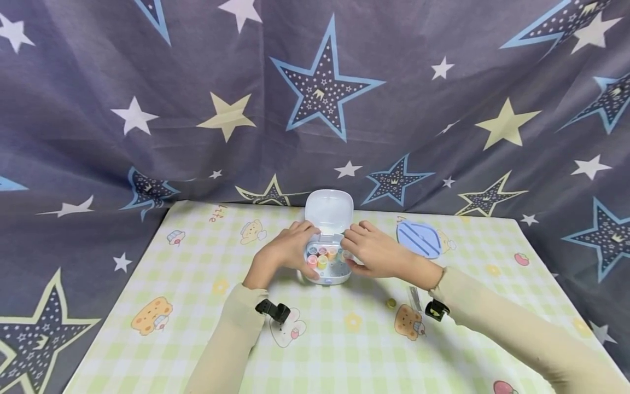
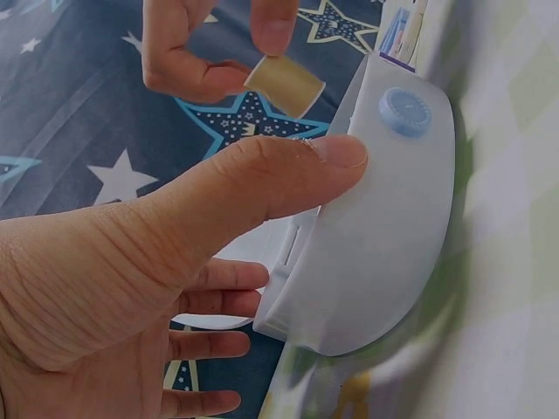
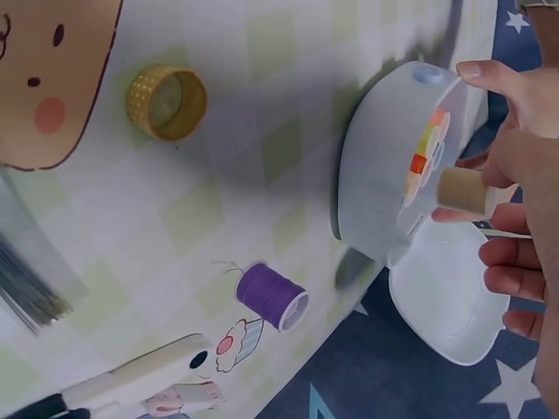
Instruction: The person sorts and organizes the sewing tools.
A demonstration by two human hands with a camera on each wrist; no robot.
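Observation:
A small white sewing box stands on the table, its lid raised at the back. Several colourful thread spools sit inside. My left hand holds the box's left side, thumb across the wall near the blue round latch, fingers behind. Over the box's right half, my right hand pinches a beige thread spool between thumb and fingertips. In the left wrist view that beige spool hangs tilted above the rim.
Right of the box lies a blue tray. Nearer are a yellow thimble and a clear packet of needles. A purple thread spool and a white tool with a black end show in the right wrist view. A star-patterned curtain hangs behind.

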